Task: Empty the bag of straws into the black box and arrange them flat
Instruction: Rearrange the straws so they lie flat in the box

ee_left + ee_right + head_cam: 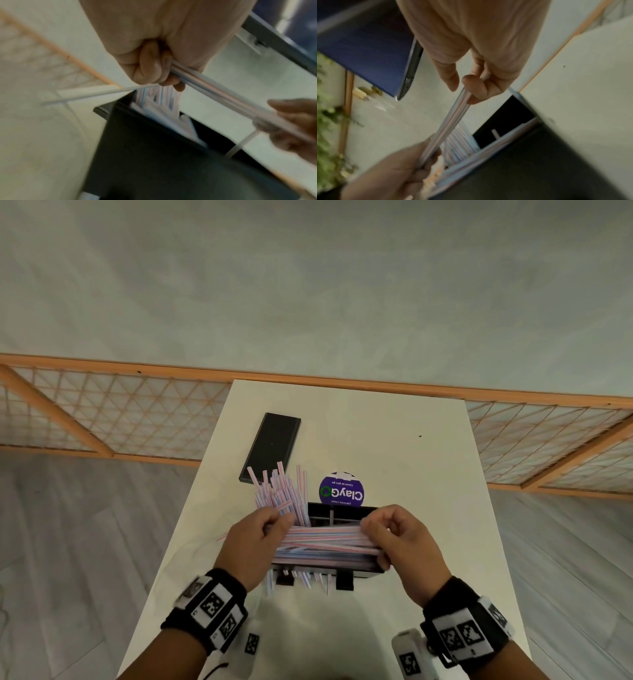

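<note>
A black box (pixel 342 513) stands on the white table (pixel 394 440), its near part filled with striped straws lying sideways. My left hand (pixel 260 537) and right hand (pixel 387 529) each grip one end of a bundle of straws (pixel 325 534) held level just above the box. The left wrist view shows my left hand (pixel 161 70) curled round the bundle (pixel 223 97). In the right wrist view my right hand (pixel 471 86) pinches the bundle (pixel 453 119). More straws (pixel 281 491) stick up at the box's left end. A few straws (pixel 308 578) poke out at its near side.
A flat black lid (pixel 272 446) lies on the table beyond the box, to the left. A round purple label (pixel 340 489) lies just behind the box. A crumpled clear bag (pixel 308 628) lies on the table's near part. Orange lattice railing (pixel 102 412) runs behind the table.
</note>
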A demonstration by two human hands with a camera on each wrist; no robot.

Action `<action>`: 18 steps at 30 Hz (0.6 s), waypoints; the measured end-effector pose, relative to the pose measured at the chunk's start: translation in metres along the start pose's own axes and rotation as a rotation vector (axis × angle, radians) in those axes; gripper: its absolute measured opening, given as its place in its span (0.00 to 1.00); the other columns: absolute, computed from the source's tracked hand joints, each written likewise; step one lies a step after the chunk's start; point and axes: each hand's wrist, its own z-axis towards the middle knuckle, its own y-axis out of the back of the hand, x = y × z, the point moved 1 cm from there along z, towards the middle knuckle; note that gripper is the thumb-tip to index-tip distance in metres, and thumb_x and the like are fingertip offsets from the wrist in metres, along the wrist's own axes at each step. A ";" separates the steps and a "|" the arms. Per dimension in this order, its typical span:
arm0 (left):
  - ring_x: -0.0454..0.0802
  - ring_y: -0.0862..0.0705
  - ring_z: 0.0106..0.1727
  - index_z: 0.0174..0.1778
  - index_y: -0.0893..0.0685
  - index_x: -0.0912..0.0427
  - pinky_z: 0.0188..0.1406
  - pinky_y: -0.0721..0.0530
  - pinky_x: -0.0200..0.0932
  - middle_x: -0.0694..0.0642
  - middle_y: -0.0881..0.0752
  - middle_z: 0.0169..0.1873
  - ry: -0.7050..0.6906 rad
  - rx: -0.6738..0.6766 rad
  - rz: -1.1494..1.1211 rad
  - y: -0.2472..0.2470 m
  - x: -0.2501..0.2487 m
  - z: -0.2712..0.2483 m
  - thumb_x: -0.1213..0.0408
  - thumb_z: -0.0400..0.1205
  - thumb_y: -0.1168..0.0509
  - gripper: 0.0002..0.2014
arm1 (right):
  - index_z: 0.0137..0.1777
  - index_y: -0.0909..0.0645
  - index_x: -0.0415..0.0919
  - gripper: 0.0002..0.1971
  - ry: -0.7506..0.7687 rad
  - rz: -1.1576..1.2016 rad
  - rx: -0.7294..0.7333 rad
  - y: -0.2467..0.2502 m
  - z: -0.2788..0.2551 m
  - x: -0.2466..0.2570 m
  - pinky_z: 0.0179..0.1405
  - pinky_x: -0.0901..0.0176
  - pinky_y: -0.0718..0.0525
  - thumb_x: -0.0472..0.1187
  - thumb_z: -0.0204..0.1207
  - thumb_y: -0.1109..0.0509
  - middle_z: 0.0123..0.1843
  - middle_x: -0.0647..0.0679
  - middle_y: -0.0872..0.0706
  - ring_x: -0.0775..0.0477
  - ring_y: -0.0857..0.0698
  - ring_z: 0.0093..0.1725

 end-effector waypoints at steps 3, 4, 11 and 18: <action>0.47 0.19 0.36 0.38 0.21 0.50 0.37 0.21 0.45 0.51 0.19 0.33 -0.040 -0.029 0.122 -0.006 0.009 -0.002 0.43 0.87 0.37 0.17 | 0.44 0.16 0.51 0.06 0.100 -0.297 -0.016 0.004 -0.003 -0.008 0.32 0.61 0.18 0.41 0.80 0.23 0.41 0.57 0.11 0.48 0.17 0.30; 0.46 0.19 0.37 0.38 0.21 0.49 0.37 0.21 0.44 0.50 0.18 0.34 -0.045 -0.038 0.131 -0.009 0.011 -0.003 0.44 0.87 0.37 0.16 | 0.44 0.16 0.53 0.07 0.129 -0.351 -0.010 0.005 -0.005 -0.008 0.32 0.65 0.18 0.41 0.80 0.23 0.41 0.59 0.11 0.48 0.16 0.31; 0.41 0.17 0.41 0.41 0.22 0.49 0.37 0.24 0.35 0.47 0.17 0.40 0.004 -0.165 0.105 -0.027 0.022 -0.001 0.49 0.89 0.37 0.13 | 0.50 0.21 0.54 0.08 0.202 -0.424 -0.188 0.020 0.002 -0.012 0.30 0.71 0.22 0.43 0.81 0.24 0.40 0.56 0.13 0.55 0.17 0.30; 0.46 0.15 0.39 0.43 0.17 0.54 0.34 0.24 0.36 0.51 0.13 0.37 0.188 -0.245 -0.144 -0.021 0.017 0.002 0.51 0.89 0.36 0.14 | 0.53 0.15 0.64 0.11 0.122 -0.482 -0.017 0.022 0.034 -0.035 0.39 0.66 0.22 0.43 0.82 0.27 0.42 0.55 0.12 0.56 0.16 0.37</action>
